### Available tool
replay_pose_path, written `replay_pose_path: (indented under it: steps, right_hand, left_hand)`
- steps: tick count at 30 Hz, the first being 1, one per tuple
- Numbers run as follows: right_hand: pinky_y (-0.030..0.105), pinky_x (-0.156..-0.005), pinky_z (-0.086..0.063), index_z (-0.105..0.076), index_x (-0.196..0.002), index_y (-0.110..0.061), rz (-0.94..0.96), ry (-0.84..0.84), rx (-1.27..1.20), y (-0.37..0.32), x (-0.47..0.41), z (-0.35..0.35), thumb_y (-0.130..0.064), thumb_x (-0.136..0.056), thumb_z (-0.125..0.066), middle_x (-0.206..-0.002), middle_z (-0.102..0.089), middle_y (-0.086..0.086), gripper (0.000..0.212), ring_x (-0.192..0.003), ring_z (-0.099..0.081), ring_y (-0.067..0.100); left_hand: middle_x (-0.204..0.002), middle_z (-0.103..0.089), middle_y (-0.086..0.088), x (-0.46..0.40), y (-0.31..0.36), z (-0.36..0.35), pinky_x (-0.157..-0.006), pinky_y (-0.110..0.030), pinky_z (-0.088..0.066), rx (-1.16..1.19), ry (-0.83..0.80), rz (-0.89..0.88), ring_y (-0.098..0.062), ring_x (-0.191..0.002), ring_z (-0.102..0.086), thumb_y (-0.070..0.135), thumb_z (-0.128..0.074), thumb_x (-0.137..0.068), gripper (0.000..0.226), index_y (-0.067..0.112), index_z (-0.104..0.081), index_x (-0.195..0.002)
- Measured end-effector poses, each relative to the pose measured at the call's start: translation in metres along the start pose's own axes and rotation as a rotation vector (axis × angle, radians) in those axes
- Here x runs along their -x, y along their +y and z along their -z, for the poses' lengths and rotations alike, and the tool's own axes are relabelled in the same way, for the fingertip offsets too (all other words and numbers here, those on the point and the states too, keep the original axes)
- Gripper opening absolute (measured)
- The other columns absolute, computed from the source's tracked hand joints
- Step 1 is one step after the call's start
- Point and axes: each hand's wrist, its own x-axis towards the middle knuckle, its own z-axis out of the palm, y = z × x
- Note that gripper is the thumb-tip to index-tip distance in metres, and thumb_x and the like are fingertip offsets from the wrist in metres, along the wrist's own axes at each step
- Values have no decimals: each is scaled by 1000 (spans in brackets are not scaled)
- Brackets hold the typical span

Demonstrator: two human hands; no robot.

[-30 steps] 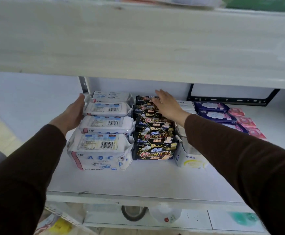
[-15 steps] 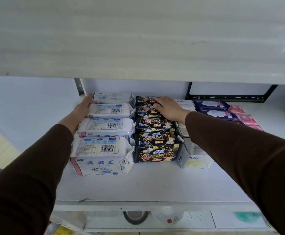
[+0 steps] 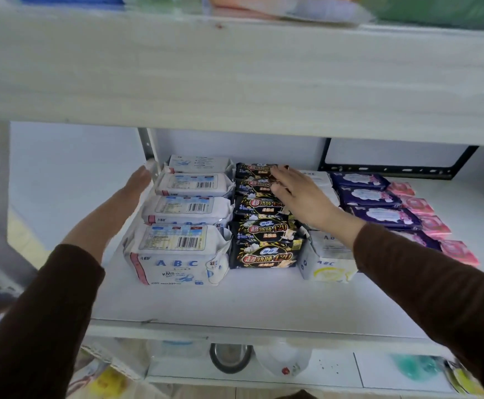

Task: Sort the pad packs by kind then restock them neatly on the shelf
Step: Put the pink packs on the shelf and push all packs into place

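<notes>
White laminate forms the shelf (image 3: 235, 300) on which the pad packs are lined up in rows running from the front edge toward the back wall. Nearest the left edge, 4 white ABC packs (image 3: 177, 254) are set one behind another, barcodes facing up. Just beside them, touching on the right, a row of 5 black packs (image 3: 265, 256) with gold lettering is seen. Further right, a row of smaller white packs (image 3: 325, 262) is partly hidden under the right forearm, then a row of purple packs (image 3: 379, 216), and nearest the right edge a row of pink packs (image 3: 431, 226), each row close against the next. The left hand (image 3: 137, 182) is held at the left side of the white ABC row near the back, fingers straight and flat against or just beside the second-to-last pack; actual contact cannot be told because of blur, and nothing is gripped. The right hand (image 3: 298, 194) is laid palm down on the back part of the black row, fingers extended and slightly spread over the 2 rearmost black packs, with nothing clasped. Both arms are covered by dark brown sleeves (image 3: 436, 312). An upper shelf board (image 3: 235, 76) fills the top of the view, and a lower shelf (image 3: 335, 370) with blurred items is seen beneath the front edge.
</notes>
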Motion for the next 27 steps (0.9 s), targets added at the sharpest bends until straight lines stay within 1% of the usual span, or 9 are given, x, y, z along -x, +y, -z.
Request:
replay_pose_path:
  steps: [3,7,9,10,15,20,22,24,27]
  right_hand:
    - [53,-122,-13,-20,-157,-32,13,-14,32,0,42,5,-74,-93,-8,-165,-18,-5,77,-153,-8,17]
    - [49,-124,-5,-18,-157,-32,-84,-40,134,8,86,11,-60,-101,-19,-165,-16,-6,63,-153,-5,16]
    - [47,-124,-6,-19,-158,-28,-144,-36,177,17,98,12,-59,-101,-20,-165,-17,-5,65,-153,-6,16]
    - [45,-124,-7,-20,-158,-24,-160,-32,193,22,102,12,-59,-101,-20,-165,-18,-3,67,-153,-8,16]
    - [35,-123,-8,-29,-155,-13,-120,-14,176,28,110,-1,-49,-105,-26,-162,-28,8,62,-151,-17,23]
    - [40,-122,-18,-37,-150,-15,-115,61,192,21,110,-8,-61,-92,-5,-156,-38,9,81,-146,-28,27]
    - [43,-118,-26,-43,-147,-17,-65,117,152,9,108,-6,-61,-94,-17,-152,-44,7,73,-141,-36,27]
    - [44,-116,-29,-47,-145,-20,15,123,117,-7,105,-6,-58,-95,-38,-148,-49,3,63,-137,-41,26]
    - [46,-115,-29,-45,-146,-22,37,48,155,-20,101,-10,-50,-94,-55,-140,-54,3,59,-132,-43,28]
  left_hand:
    - [-165,-16,4,19,-5,-11,-118,-49,-17,-224,48,-110,-25,-151,-19,69,-23,-94,76,31,-11,-158]
    - [-166,-10,-5,33,-22,-21,-123,-50,-8,-617,108,-143,-28,-153,-5,56,-24,-102,63,27,-19,-158]
    - [-166,-9,-7,43,-27,-34,-123,-52,-10,-939,150,-197,-31,-153,-6,54,-16,-99,63,28,-16,-157]
    - [-167,-9,-6,46,-28,-41,-123,-51,-9,-996,183,-204,-29,-153,-7,55,-15,-99,64,30,-13,-157]
    - [-166,-16,0,57,-25,-67,-123,-48,-6,-1027,295,-195,-20,-152,-15,60,-14,-99,65,32,-12,-158]
    - [-164,-22,-5,69,-12,-74,-123,-50,-11,-1072,357,-244,-26,-151,-20,57,-15,-100,65,25,-19,-157]
    - [-159,-33,-8,81,8,-91,-120,-48,-19,-1001,327,-415,-27,-147,-28,58,-17,-98,68,21,-28,-153]
    - [-156,-38,-6,89,28,-116,-119,-46,-23,-949,194,-558,-26,-144,-32,64,-24,-97,70,21,-33,-152]
    - [-152,-44,-1,89,42,-148,-119,-46,-24,-1081,23,-614,-24,-139,-38,77,-24,-90,81,25,-36,-151]
